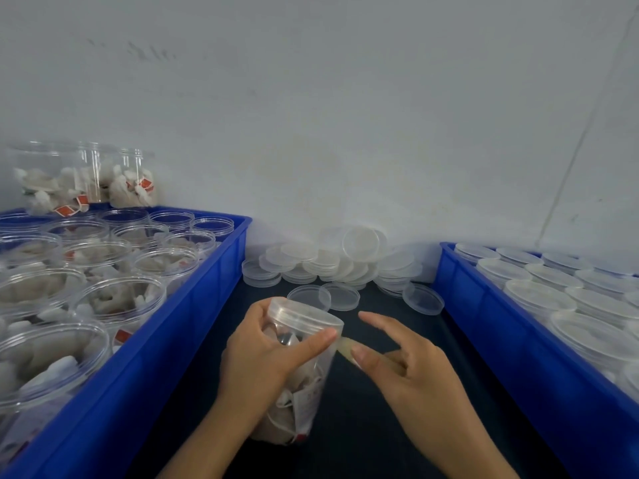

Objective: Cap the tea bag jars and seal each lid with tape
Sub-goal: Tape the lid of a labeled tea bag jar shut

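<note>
A clear plastic jar (301,382) of tea bags stands on the dark table between two crates, with a translucent lid (304,314) on top. My left hand (266,354) grips the jar near the lid, thumb pressed on its right side. My right hand (408,361) pinches a strip of clear tape (345,349) that runs from the jar's side just below the lid; the index finger sticks out straight. I cannot see a tape roll.
The blue crate on the left (193,305) holds several open jars of tea bags, with capped jars (83,178) stacked at its back. The blue crate on the right (484,305) holds several capped jars. A heap of loose lids (339,264) lies by the wall.
</note>
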### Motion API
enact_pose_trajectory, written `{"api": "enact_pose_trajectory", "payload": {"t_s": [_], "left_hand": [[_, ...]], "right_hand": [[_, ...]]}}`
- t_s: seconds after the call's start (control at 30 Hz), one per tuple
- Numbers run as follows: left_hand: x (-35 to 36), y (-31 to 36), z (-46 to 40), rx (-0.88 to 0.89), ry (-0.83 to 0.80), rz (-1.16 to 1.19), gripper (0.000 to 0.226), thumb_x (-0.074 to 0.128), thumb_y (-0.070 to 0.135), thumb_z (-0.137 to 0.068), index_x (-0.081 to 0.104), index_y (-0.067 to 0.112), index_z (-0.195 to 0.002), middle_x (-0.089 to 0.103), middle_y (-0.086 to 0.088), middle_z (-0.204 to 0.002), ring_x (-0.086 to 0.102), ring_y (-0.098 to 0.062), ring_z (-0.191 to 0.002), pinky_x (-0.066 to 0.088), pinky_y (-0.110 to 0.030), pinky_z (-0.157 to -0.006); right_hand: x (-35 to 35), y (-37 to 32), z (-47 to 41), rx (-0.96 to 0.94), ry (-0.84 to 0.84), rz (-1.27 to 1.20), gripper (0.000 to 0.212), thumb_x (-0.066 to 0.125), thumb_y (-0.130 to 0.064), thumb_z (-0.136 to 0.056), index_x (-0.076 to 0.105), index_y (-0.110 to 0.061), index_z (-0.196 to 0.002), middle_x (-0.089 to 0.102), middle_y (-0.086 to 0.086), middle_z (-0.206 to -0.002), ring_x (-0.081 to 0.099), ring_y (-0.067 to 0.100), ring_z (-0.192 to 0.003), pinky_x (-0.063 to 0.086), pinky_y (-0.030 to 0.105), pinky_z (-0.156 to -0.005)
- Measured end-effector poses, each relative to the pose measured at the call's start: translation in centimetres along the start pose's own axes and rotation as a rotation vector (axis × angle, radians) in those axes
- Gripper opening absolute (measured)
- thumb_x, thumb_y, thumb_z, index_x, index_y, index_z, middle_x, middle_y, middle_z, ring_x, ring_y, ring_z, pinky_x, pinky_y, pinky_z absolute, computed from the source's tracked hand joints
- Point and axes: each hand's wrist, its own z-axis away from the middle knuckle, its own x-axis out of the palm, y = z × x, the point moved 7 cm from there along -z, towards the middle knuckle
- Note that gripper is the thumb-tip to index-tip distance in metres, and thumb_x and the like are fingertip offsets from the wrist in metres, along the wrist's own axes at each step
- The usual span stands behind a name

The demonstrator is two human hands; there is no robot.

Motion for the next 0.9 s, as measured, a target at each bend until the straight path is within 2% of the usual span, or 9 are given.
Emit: {"api": "enact_pose_trajectory", "payload": {"t_s": [0.1, 0.27, 0.43, 0.5, 0.57, 0.6, 0.7, 0.77, 0.9], "left_hand": [[0.1, 0.1, -0.2, -0.008, -0.037, 0.071, 0.077, 0.08, 0.062, -0.036, 0.062, 0.029, -0.103, 0.072, 0.01, -0.092, 0.068, -0.001, -0.081, 0.052, -0.027, -0.073], [0.9, -0.1, -0.3, -0.037, -0.203, 0.175, 0.087, 0.089, 0.058, -0.036, 0.062, 0.024, -0.111, 0.074, 0.01, -0.098, 0.071, -0.005, -0.086, 0.052, -0.019, -0.067], [1.4, -0.2, -0.4, -0.013, -0.346, 0.236, 0.091, 0.089, 0.05, -0.038, 0.059, 0.018, -0.118, 0.073, 0.002, -0.105, 0.07, -0.011, -0.095, 0.055, -0.016, -0.069], [1.7, -0.4, -0.3, -0.011, -0.388, 0.247, 0.091, 0.09, 0.047, -0.04, 0.057, 0.017, -0.119, 0.073, 0.0, -0.106, 0.07, -0.014, -0.097, 0.055, -0.017, -0.071], [1.9, -0.5, -0.3, -0.003, -0.412, 0.265, 0.088, 0.089, 0.041, -0.043, 0.055, 0.017, -0.121, 0.072, -0.001, -0.107, 0.07, -0.015, -0.098, 0.055, -0.018, -0.073], [1.9, -0.6, -0.3, 0.001, -0.42, 0.273, 0.088, 0.089, 0.04, -0.044, 0.055, 0.017, -0.122, 0.072, -0.001, -0.108, 0.069, -0.016, -0.099, 0.055, -0.019, -0.073], [2.3, -0.6, -0.2, 0.012, -0.432, 0.288, 0.099, 0.091, 0.055, -0.037, 0.053, 0.02, -0.122, 0.071, 0.002, -0.109, 0.068, -0.015, -0.101, 0.055, -0.019, -0.074], [2.4, -0.4, -0.2, 0.025, -0.424, 0.28, 0.102, 0.089, 0.061, -0.035, 0.052, 0.022, -0.122, 0.07, 0.004, -0.11, 0.068, -0.012, -0.101, 0.055, -0.018, -0.075], [2.1, -0.1, -0.1, 0.051, -0.426, 0.272, 0.087, 0.084, 0.051, -0.047, 0.053, 0.022, -0.123, 0.07, 0.005, -0.111, 0.066, -0.012, -0.104, 0.053, -0.017, -0.076]], "right_hand": [[-0.7, -0.1, 0.2, -0.002, 0.036, 0.027, 0.068, 0.037, -0.079, -0.062, 0.044, -0.056, -0.126, 0.052, -0.005, -0.054, 0.045, -0.001, -0.051, 0.038, 0.017, -0.057], [-0.7, 0.2, -0.4, 0.001, 0.061, 0.173, 0.046, 0.046, -0.065, -0.083, 0.045, -0.052, -0.127, 0.051, -0.01, -0.054, 0.049, -0.003, -0.05, 0.035, 0.014, -0.054], [-0.5, 0.7, -0.6, -0.007, 0.014, 0.183, 0.046, 0.049, -0.063, -0.085, 0.042, -0.058, -0.13, 0.049, -0.017, -0.059, 0.046, -0.004, -0.057, 0.049, 0.018, -0.069], [-0.3, 0.7, -0.6, -0.022, -0.011, 0.217, 0.047, 0.045, -0.064, -0.085, 0.038, -0.062, -0.131, 0.06, -0.027, -0.075, 0.053, -0.007, -0.069, 0.051, 0.019, -0.079], [-0.2, 0.6, -0.5, -0.035, -0.026, 0.259, 0.047, 0.041, -0.066, -0.086, 0.034, -0.064, -0.132, 0.066, -0.03, -0.1, 0.06, -0.007, -0.076, 0.051, 0.019, -0.077], [-0.1, 0.6, -0.5, -0.044, -0.026, 0.271, 0.047, 0.04, -0.066, -0.086, 0.034, -0.065, -0.132, 0.068, -0.027, -0.097, 0.06, -0.006, -0.072, 0.051, 0.017, -0.071], [0.2, 0.6, -0.4, -0.075, -0.001, 0.25, 0.041, 0.041, -0.06, -0.09, 0.035, -0.065, -0.131, 0.062, -0.023, -0.065, 0.053, -0.005, -0.056, 0.041, 0.015, -0.052], [0.4, 0.4, -0.3, -0.091, 0.021, 0.249, 0.039, 0.041, -0.057, -0.092, 0.034, -0.066, -0.129, 0.059, -0.022, -0.06, 0.054, -0.004, -0.057, 0.043, 0.016, -0.05], [0.5, 0.0, -0.1, -0.122, 0.054, 0.289, 0.039, 0.041, -0.055, -0.094, 0.035, -0.063, -0.132, 0.053, -0.032, -0.057, 0.053, -0.007, -0.057, 0.038, 0.014, -0.049]]}}
